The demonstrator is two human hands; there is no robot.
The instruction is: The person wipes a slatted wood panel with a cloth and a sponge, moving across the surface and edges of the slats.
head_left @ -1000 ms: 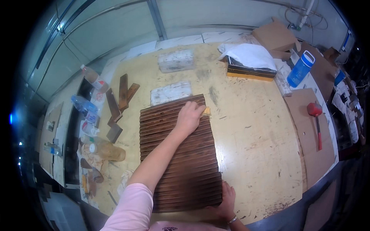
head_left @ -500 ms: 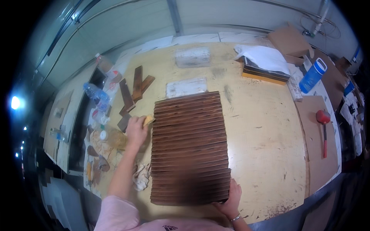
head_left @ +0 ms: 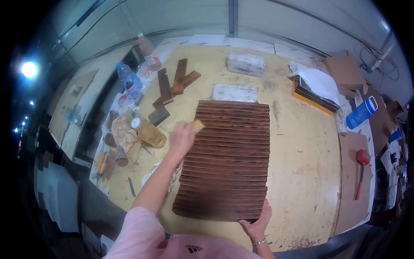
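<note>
A dark brown wooden panel (head_left: 228,159) with a row of ridged crosswise slats lies flat on the work table. At its upper left edge, my left hand (head_left: 182,139) is closed round a small yellow block (head_left: 198,126), perhaps a sponge; its end reaches over the slats. My right hand (head_left: 258,222) grips the panel's near right corner, fingers along the side and thumb at the front edge. A crumpled cloth (head_left: 174,178) lies partly hidden behind my left forearm. Left of that hand stands a bottle of yellowish liquid (head_left: 151,134), tilted in view.
Loose brown wood strips (head_left: 179,77) lie at the far left, near plastic bottles (head_left: 128,77). Two white-wrapped blocks (head_left: 246,64) sit beyond the panel. On the right are a cloth-topped black and yellow box (head_left: 312,95), a blue bottle (head_left: 361,113) and a red-headed mallet (head_left: 361,168).
The whole view has swung left, so things appear farther right. My left hand has moved with the yellow block from beside the panel onto its left edge. My right hand stays at the corner.
</note>
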